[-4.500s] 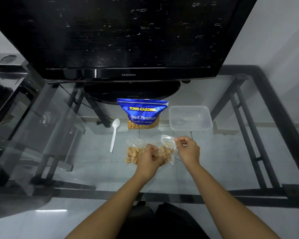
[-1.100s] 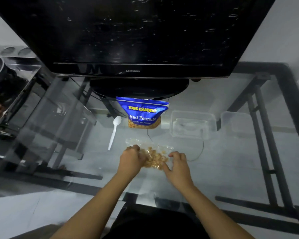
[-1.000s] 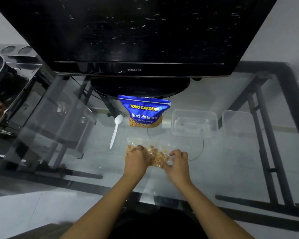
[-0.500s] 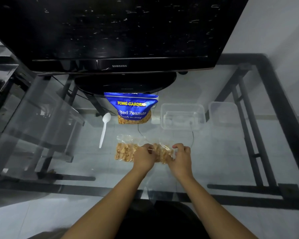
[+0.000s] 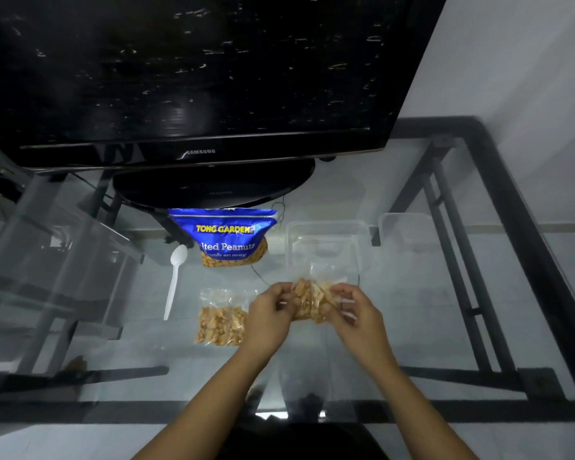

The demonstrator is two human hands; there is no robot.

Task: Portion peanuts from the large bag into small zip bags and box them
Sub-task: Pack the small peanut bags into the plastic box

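Between my left hand (image 5: 269, 310) and my right hand (image 5: 354, 312) I hold a small zip bag of peanuts (image 5: 311, 302), lifted off the glass just in front of the clear plastic box (image 5: 326, 239). Both hands pinch its sides. A second filled small zip bag (image 5: 221, 318) lies flat on the glass to the left of my left hand. The large blue peanut bag (image 5: 228, 239) stands upright behind it. A white plastic spoon (image 5: 175, 280) lies to the left of the blue bag.
The box's clear lid (image 5: 404, 229) lies right of the box. A black television (image 5: 193, 78) on its round stand (image 5: 213, 187) fills the back of the glass table (image 5: 412, 327). The table's black frame (image 5: 525, 247) runs along the right and front.
One small bag of peanuts has been lifted from the pair and carried right, toward the box, held by both hands. The other small bag stays on the glass.
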